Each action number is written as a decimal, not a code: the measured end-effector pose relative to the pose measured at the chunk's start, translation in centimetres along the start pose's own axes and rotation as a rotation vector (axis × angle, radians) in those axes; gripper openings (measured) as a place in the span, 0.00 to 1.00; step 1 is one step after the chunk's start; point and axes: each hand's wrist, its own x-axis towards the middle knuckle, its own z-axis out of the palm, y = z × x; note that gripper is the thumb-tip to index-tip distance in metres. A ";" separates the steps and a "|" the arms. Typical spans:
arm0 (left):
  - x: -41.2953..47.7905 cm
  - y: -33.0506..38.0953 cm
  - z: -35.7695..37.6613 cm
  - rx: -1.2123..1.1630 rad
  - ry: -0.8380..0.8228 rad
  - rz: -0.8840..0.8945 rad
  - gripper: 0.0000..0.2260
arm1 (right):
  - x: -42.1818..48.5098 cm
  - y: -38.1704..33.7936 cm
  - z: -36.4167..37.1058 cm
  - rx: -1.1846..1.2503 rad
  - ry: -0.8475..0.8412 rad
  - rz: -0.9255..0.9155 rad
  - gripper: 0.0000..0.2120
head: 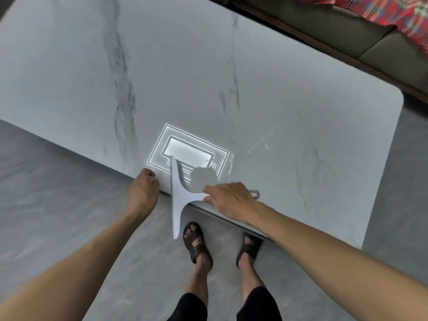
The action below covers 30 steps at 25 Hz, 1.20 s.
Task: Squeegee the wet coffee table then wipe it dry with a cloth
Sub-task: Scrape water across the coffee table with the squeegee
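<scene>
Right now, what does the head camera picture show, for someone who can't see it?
A person's right hand holds a white squeegee at the near edge of a grey marble coffee table, while the left hand rests on that edge.

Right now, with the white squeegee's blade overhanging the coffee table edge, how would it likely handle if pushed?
The squeegee looks rigid: its overhanging blade stays straight. It seems thin, probably light. On the glossy coffee table it would likely slide easily.

A grey-veined marble coffee table (208, 72) bears a white squeegee (179, 193).
</scene>
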 end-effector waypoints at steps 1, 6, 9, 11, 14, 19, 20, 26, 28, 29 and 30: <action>-0.2 -0.6 0.6 -0.004 0.004 -0.004 0.14 | 1.5 -0.6 0.4 -0.030 0.000 -0.034 0.13; -1.3 -0.1 3.5 0.069 -0.037 0.163 0.24 | 2.9 1.7 0.8 -0.038 0.114 0.040 0.16; -1.9 2.4 5.5 0.161 -0.086 0.269 0.24 | -0.1 7.0 0.3 -0.015 0.170 0.177 0.15; -2.6 4.1 7.1 0.203 -0.123 0.315 0.25 | -3.0 11.0 0.3 -0.018 0.202 0.271 0.15; -3.6 6.3 9.4 0.256 -0.204 0.340 0.24 | -7.4 16.4 0.3 -0.035 0.241 0.368 0.14; -3.7 8.0 10.4 0.315 -0.271 0.245 0.22 | -14.0 22.6 -0.7 -0.050 0.276 0.537 0.14; -3.6 8.0 10.3 0.302 -0.259 0.249 0.21 | -15.1 23.0 -0.9 -0.044 0.282 0.549 0.15; -4.1 5.9 9.3 0.047 -0.093 0.117 0.15 | -13.0 16.8 -0.2 0.067 0.302 0.353 0.22; -4.6 5.2 9.3 -0.011 -0.069 0.069 0.16 | -9.8 12.4 1.4 0.080 0.256 0.212 0.20; -4.9 5.1 9.4 -0.042 -0.054 0.040 0.16 | -8.2 10.2 2.4 0.079 0.224 0.146 0.19; -5.1 5.1 9.5 -0.064 -0.041 0.017 0.17 | -6.8 8.3 3.3 0.076 0.188 0.092 0.18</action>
